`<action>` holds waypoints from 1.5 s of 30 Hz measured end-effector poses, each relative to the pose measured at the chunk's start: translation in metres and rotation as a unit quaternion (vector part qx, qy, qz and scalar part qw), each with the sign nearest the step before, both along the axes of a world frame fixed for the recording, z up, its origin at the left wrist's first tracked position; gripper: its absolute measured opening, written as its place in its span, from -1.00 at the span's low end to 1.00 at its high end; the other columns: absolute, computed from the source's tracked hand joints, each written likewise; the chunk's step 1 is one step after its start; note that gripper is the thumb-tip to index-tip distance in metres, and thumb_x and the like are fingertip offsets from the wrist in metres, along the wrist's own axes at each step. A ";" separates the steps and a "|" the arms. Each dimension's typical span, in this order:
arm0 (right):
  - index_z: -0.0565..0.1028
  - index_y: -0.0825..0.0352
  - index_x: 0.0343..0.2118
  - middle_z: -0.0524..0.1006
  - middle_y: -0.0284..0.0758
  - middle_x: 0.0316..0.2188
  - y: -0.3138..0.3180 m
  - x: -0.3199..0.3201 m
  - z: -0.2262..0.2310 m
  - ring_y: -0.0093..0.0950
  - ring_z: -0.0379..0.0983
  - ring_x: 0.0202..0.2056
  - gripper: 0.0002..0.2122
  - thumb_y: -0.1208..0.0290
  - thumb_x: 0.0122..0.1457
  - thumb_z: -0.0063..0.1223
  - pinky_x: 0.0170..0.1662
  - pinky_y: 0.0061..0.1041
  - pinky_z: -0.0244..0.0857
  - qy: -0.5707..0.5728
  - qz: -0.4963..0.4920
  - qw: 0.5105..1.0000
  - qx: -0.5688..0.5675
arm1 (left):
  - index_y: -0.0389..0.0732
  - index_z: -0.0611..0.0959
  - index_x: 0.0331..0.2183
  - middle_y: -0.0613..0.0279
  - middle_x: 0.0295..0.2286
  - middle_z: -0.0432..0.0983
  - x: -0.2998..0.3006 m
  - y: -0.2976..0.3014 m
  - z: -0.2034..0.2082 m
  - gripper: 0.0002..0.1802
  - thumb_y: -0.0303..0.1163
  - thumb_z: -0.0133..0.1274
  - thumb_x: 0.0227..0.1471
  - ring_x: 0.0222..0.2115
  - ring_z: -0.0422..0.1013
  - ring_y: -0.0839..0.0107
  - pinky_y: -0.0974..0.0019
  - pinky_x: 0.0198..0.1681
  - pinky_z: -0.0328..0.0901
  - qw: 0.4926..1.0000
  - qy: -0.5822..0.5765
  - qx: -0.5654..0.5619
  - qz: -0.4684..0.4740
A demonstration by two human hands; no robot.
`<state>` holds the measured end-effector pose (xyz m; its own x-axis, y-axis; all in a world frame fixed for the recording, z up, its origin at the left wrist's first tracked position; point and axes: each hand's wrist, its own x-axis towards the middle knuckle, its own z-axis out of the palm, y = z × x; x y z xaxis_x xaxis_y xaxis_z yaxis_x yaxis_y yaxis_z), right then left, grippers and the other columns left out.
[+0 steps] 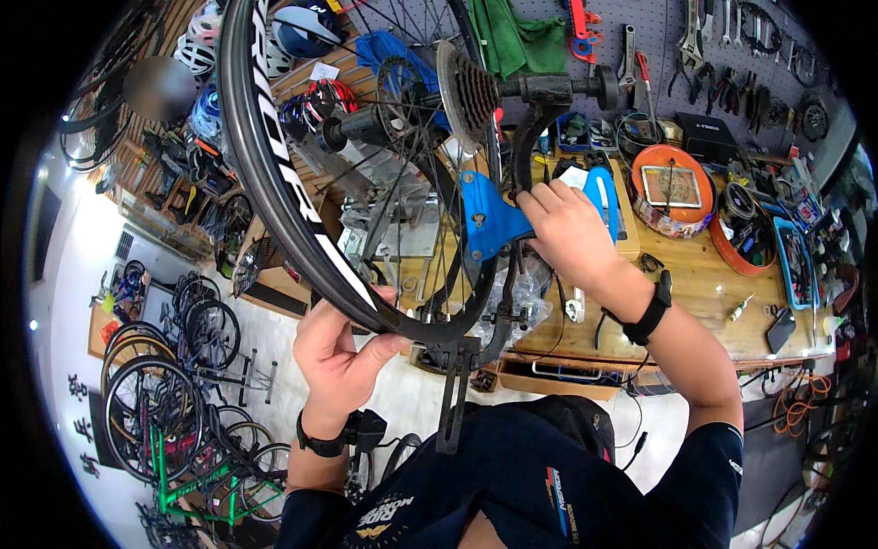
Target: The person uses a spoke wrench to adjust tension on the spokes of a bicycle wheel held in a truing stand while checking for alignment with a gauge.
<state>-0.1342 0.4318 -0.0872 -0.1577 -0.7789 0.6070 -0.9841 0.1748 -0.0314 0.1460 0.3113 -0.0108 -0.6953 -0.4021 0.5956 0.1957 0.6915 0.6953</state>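
A bicycle wheel (274, 174) with a black rim and white lettering is mounted in a black truing stand (538, 128). Its cassette (462, 96) faces right, and thin black spokes run to the hub. My left hand (338, 352) pinches the lower part of the rim between thumb and fingers; some fingertips are hidden behind it. Closed around a blue spoke tension meter (489, 220), my right hand (569, 229) holds the tool at the spokes, inside the rim. The hand covers the tool's middle, and its blue scale end (601, 197) shows beyond the knuckles.
Behind the stand is a wooden workbench (695, 311) with an orange bowl (672, 174), a round parts tray (743, 229) and a blue bin (796, 261). Hand tools and a green cloth (519, 41) hang on the pegboard. Helmets and several bicycles (155, 403) are at left.
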 end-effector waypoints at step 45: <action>0.51 0.33 -0.31 0.46 -0.30 -0.36 -0.004 0.005 0.009 -0.33 0.40 -0.18 -0.81 0.50 -0.04 0.02 -0.02 -0.36 0.25 0.082 -0.036 0.995 -0.032 | -0.43 0.62 -0.18 0.11 -0.22 0.59 0.000 0.003 -0.004 -0.59 -0.59 0.35 -0.15 -0.23 0.50 0.39 0.33 -0.09 0.38 0.998 -0.018 0.059 -0.017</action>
<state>-0.1295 0.4278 -0.0782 -0.1054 -0.7280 0.6775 -0.9620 0.2473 0.1161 0.1465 0.3138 -0.0153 -0.7293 -0.4441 0.5204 0.1916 0.5977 0.7785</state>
